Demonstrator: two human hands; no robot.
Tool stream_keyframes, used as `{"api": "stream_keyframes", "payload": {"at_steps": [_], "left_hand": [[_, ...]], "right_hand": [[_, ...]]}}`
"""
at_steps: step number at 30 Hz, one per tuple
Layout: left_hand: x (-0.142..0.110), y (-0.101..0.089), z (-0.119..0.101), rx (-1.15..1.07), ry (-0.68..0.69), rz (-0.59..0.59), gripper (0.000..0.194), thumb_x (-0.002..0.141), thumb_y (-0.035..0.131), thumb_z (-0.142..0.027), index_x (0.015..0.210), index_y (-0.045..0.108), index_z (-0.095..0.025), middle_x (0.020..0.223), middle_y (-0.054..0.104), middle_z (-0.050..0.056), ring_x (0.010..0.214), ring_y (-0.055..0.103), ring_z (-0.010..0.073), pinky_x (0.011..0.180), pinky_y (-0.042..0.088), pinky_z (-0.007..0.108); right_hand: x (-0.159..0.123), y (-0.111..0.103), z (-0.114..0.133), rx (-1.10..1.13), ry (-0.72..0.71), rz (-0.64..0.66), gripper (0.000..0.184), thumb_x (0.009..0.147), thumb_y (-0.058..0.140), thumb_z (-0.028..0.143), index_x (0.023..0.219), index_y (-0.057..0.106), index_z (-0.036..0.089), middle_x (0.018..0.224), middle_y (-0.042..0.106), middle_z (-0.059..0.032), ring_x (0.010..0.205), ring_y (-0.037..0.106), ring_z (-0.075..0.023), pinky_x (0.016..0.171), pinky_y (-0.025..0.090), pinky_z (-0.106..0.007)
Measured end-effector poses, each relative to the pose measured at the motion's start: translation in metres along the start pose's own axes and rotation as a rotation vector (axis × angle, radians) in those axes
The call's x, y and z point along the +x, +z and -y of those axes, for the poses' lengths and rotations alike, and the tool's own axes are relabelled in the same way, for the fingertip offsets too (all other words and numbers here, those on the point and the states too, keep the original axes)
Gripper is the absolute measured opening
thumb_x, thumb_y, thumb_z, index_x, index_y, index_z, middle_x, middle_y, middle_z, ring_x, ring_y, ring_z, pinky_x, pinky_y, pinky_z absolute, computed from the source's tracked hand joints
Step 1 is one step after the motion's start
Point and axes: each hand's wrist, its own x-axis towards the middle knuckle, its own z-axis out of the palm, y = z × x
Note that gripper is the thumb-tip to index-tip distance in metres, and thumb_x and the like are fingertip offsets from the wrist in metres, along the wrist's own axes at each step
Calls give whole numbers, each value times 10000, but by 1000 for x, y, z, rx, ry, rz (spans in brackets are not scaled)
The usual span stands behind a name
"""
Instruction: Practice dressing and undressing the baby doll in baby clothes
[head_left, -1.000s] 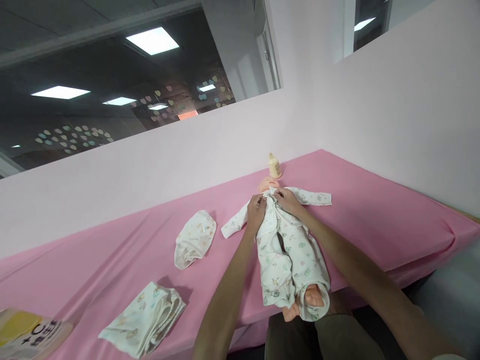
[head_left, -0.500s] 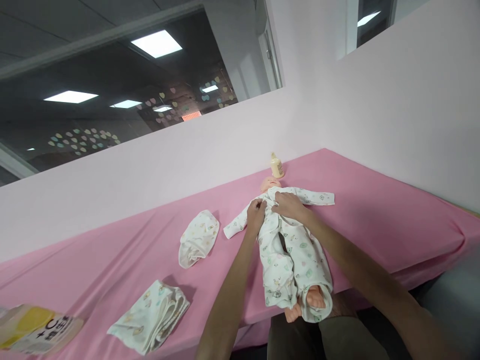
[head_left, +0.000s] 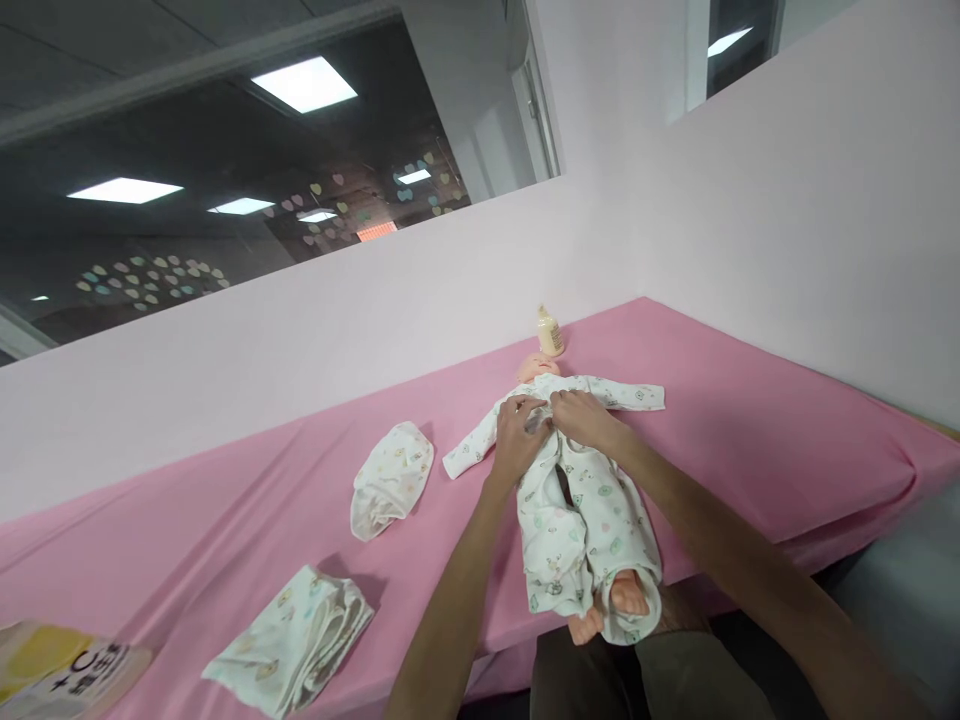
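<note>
A baby doll (head_left: pixel 538 367) lies on its back on the pink-covered table, head toward the wall and bare feet toward me. It wears a white long-sleeved baby shirt (head_left: pixel 474 446) and matching patterned pants (head_left: pixel 615 520). At the front of the shirt, my left hand (head_left: pixel 517 440) grips the cloth with bent fingers, thumb and fingertips slightly apart. Close beside it, my right hand (head_left: pixel 581 416) pinches the shirt's front edge. Both sleeves stretch out sideways, with no doll hands showing at the cuffs. My fingers partly cover the chest.
A small cream-coloured bottle (head_left: pixel 550 333) stands behind the doll's head. Left of the doll lie a patterned white cloth item (head_left: pixel 392 480) and a folded cloth (head_left: pixel 292 640). A yellow-and-white package (head_left: pixel 67 670) rests at the lower left. Walls border the pink sheet (head_left: pixel 750 430).
My left hand's fingers have spread and shifted slightly right along the shirt front. My right hand has closed in more tightly beside it. The view has drifted a little.
</note>
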Motion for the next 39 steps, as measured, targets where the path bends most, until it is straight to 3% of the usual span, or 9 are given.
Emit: {"api": "stream_keyframes", "payload": {"at_steps": [5, 11, 15, 18, 24, 29, 36, 39], "left_hand": [[1, -2, -13, 141, -31, 130, 278, 819, 605, -239, 1093, 650, -214, 1111, 599, 55, 1075, 514, 225, 976, 385, 392], [1, -2, -12, 148, -32, 141, 290, 844, 580, -242, 1129, 635, -229, 1095, 610, 50, 1063, 513, 214, 959, 389, 386], [0, -1, -10, 151, -34, 137, 317, 868, 561, -269, 1180, 613, -244, 1114, 609, 43, 1060, 513, 217, 943, 400, 384], [1, 0, -9, 139, -22, 112, 236, 876, 535, -243, 1077, 658, -229, 1052, 623, 39, 1015, 532, 211, 907, 416, 366], [1, 1, -6, -72, -24, -1, 167, 878, 523, -241, 920, 679, -195, 960, 644, 40, 957, 565, 188, 876, 431, 333], [2, -1, -4, -321, -82, -44, 164, 855, 533, -242, 906, 683, -200, 986, 667, 36, 943, 596, 165, 863, 452, 295], [5, -15, 5, -534, -296, -75, 239, 811, 584, -364, 933, 689, -186, 989, 692, 47, 887, 617, 175, 770, 477, 281], [8, -30, 26, -566, -399, -177, 273, 788, 592, -377, 953, 680, -178, 957, 693, 43, 854, 621, 163, 748, 481, 265]], "right_hand": [[-8, 4, 7, -135, 1, -66, 299, 847, 407, 31, 1089, 576, 84, 1034, 618, -181, 975, 599, -283, 745, 474, -342], [-8, 14, 10, -112, 129, -104, 256, 871, 381, 53, 1028, 578, 95, 993, 622, -189, 917, 611, -272, 713, 448, -337], [-6, 22, 1, 143, 182, -185, 159, 900, 419, 171, 885, 575, 153, 893, 651, -106, 799, 602, -205, 672, 395, -288], [-4, 28, -5, 446, 152, -267, 148, 877, 423, 198, 799, 548, 181, 786, 634, -22, 716, 562, -150, 645, 362, -253], [-1, 36, -8, 658, 167, -397, 164, 856, 425, 238, 736, 524, 183, 714, 588, 3, 684, 524, -135, 643, 341, -242], [1, 38, -9, 729, 176, -392, 177, 845, 419, 236, 699, 506, 185, 700, 581, 2, 665, 508, -132, 632, 338, -242], [0, 35, -9, 821, 257, -434, 163, 796, 423, 247, 673, 510, 185, 679, 576, 6, 662, 497, -133, 638, 339, -249], [2, 31, -29, 893, 334, -501, 177, 785, 421, 285, 678, 521, 186, 675, 569, 8, 663, 499, -135, 631, 353, -248]]}}
